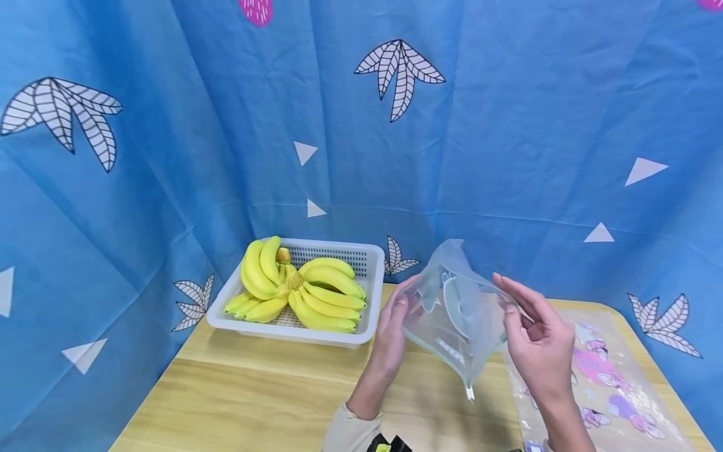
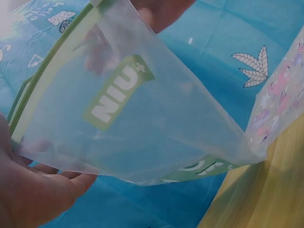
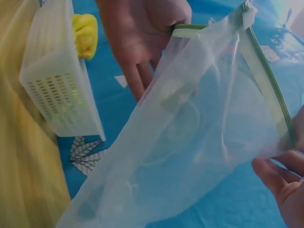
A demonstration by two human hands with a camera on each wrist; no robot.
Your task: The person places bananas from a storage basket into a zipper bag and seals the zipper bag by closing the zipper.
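Note:
A translucent zip bag with a green zip edge and a white slider hangs between my two hands above the table, its mouth spread apart. My left hand holds the left side of the mouth, thumb at the rim and fingers along the outside. On the opposite side, my right hand grips the rim between thumb and fingers. A green "NIU+" print shows on the bag's face in the left wrist view. Through the film, no contents show inside the bag.
Left of the bag, a white plastic basket holds bunches of yellow bananas. Another clear bag with pink and purple prints lies flat at the table's right. A blue patterned curtain rises behind the wooden table.

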